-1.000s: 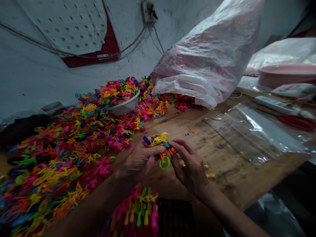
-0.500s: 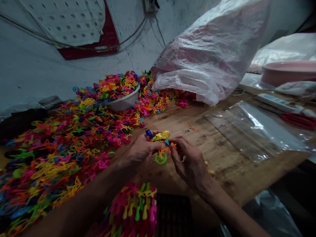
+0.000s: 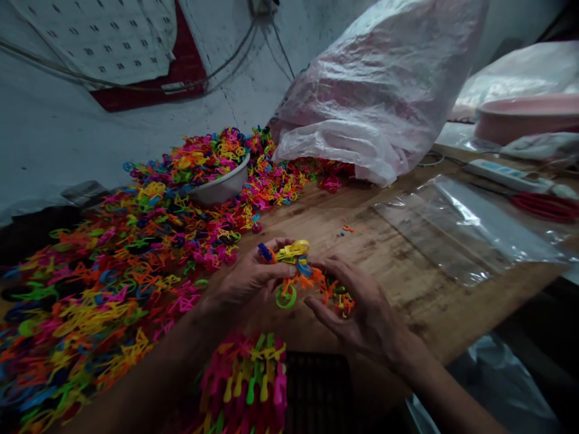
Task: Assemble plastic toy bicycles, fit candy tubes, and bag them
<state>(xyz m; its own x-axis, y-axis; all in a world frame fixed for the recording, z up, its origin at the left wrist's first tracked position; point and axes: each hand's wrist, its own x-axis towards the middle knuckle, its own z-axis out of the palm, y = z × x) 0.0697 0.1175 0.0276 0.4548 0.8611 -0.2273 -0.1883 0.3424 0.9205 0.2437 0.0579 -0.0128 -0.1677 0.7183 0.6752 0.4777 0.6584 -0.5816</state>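
Note:
Above the table, my left hand is closed on several small plastic toy pieces that look like bits of toy bicycles. Among them are a yellow piece with a ring-shaped end, a blue ring piece and a green wheel hanging below. Just to the right, my right hand has its thumb and fingers spread apart. Loose orange and yellow pieces show on the table between its thumb and fingers. Below my hands stand rows of coloured plastic pieces at the edge of a black slotted tray.
A big heap of mixed coloured pieces covers the left side, with a heaped white bowl in it. Behind stands a large plastic sack. Clear plastic bags, a power strip and a red-handled tool lie right.
My right hand's fingers have come apart from the orange piece they were pinching by my left hand. My left hand still holds its pieces. The whole view has shifted slightly.

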